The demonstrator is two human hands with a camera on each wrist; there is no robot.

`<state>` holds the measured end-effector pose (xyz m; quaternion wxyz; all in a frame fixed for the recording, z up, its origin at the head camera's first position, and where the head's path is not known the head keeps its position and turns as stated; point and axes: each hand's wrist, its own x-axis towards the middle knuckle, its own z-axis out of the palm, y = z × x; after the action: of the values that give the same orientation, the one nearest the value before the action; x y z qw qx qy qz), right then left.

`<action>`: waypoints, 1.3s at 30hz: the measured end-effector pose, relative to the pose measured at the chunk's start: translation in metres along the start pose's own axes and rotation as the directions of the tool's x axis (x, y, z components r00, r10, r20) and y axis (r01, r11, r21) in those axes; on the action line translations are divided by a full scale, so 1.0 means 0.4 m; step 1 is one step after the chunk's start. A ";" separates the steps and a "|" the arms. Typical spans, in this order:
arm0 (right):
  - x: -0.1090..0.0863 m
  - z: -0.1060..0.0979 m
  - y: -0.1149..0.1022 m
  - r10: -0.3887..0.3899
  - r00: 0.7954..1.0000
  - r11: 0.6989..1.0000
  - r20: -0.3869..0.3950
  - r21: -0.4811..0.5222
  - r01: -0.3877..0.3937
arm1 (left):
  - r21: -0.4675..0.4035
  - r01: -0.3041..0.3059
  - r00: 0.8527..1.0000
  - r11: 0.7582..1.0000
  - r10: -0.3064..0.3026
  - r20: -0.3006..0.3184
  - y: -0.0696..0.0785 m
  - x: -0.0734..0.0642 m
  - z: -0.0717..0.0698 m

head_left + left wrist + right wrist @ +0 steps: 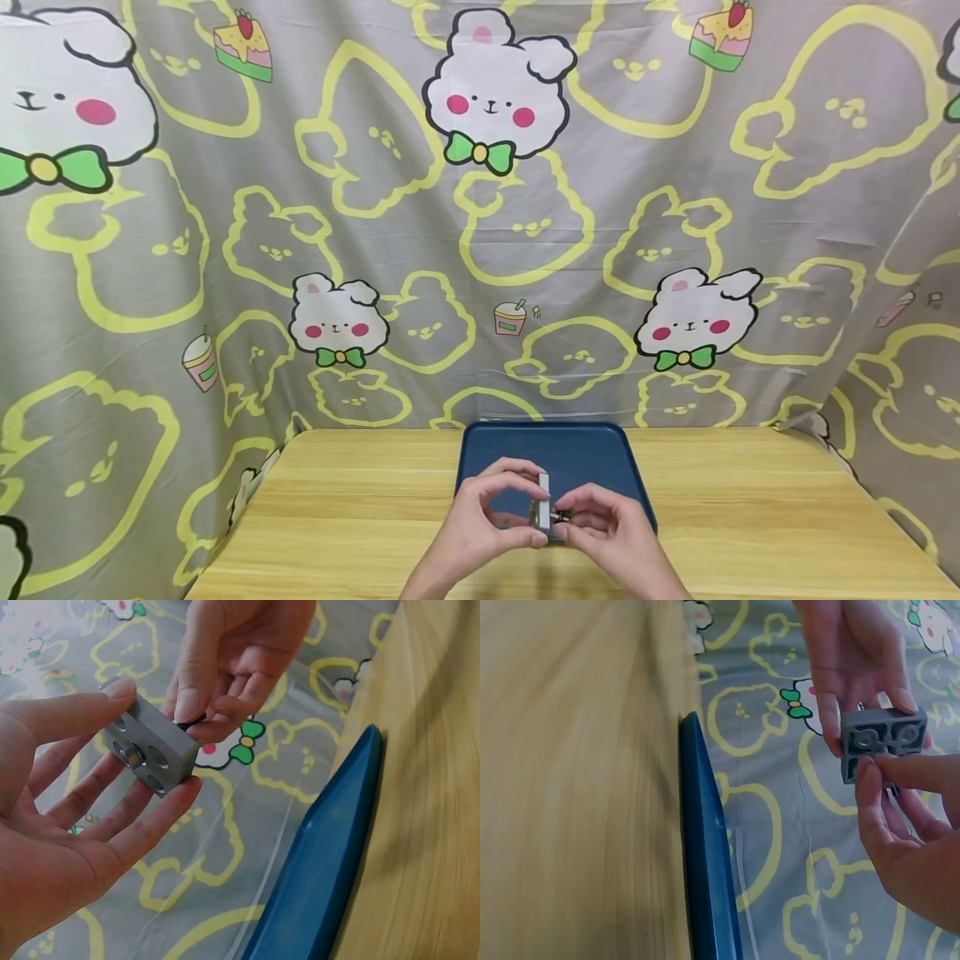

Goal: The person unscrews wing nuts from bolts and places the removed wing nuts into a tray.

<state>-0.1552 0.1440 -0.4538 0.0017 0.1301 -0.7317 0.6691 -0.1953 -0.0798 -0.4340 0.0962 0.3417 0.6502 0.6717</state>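
Note:
Between the thumb and fingertips of my left hand [471, 527] is a small grey rectangular block [544, 502], held upright by its edges. One face, seen in the left wrist view, has several round holes and a metal pin end [134, 755] in the middle. The other face, in the right wrist view, shows round recesses between ribs. My right hand [621, 527] pinches a small dark piece [562, 517] with a short metallic shaft against this ribbed face. Fingertips of the right hand cover most of that piece, so its exact kind is hidden.
A dark blue tray [547, 442] with a raised rim lies on the wood-grain table [352, 500], beneath and beyond both hands. A grey curtain [420, 242] printed with rabbits and yellow outlines hangs behind the table and along both sides.

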 end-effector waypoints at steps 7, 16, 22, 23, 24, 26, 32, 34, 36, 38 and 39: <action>-0.010 0.045 0.004 -0.312 0.931 0.910 -0.190 -0.342 0.235 | -0.049 -0.004 1.000 0.999 0.003 -0.019 -0.002 0.004 -0.004; -0.003 0.046 0.041 -0.720 0.691 0.578 -0.066 -0.608 0.544 | -0.074 0.010 0.999 0.997 -0.012 -0.034 -0.003 0.006 -0.003; 0.003 0.049 0.053 -0.806 0.591 0.469 -0.007 -0.618 0.632 | -0.071 0.015 0.999 0.997 -0.018 -0.047 0.000 0.005 -0.001; 0.004 0.050 0.055 -0.813 0.583 0.461 -0.006 -0.619 0.636 | -0.072 0.014 0.999 0.997 -0.018 -0.047 0.000 0.004 -0.001; 0.006 0.050 0.057 -0.819 0.574 0.451 -0.005 -0.624 0.638 | -0.072 0.015 0.999 0.997 -0.018 -0.047 0.000 0.004 -0.001; 0.009 0.050 0.059 -0.824 0.567 0.443 -0.007 -0.633 0.635 | -0.069 0.017 0.999 0.997 -0.021 -0.048 0.001 0.004 -0.002; -0.002 0.048 0.036 -0.710 0.698 0.624 -0.092 -0.542 0.563 | -0.049 0.006 0.998 0.999 -0.010 -0.067 0.003 0.001 -0.006; -0.009 0.049 0.020 -0.578 0.801 0.768 -0.157 -0.435 0.469 | -0.043 -0.005 0.998 0.999 0.002 -0.070 0.003 0.001 -0.007; -0.012 0.050 0.002 -0.374 0.900 0.911 -0.222 -0.269 0.312 | -0.041 -0.013 0.998 0.999 0.011 -0.066 0.004 0.001 -0.007; -0.010 0.045 -0.010 -0.156 0.957 0.987 -0.246 -0.082 0.140 | -0.041 -0.020 0.998 0.999 0.017 -0.056 0.005 0.000 -0.006; -0.007 0.040 -0.016 -0.059 0.970 0.998 -0.235 0.006 0.063 | -0.040 -0.023 0.999 0.999 0.021 -0.050 0.006 0.000 -0.005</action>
<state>-0.1485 0.1284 -0.4498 0.1079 0.0725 -0.7177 0.6841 -0.1957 -0.0817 -0.4318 0.0794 0.3303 0.6349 0.6939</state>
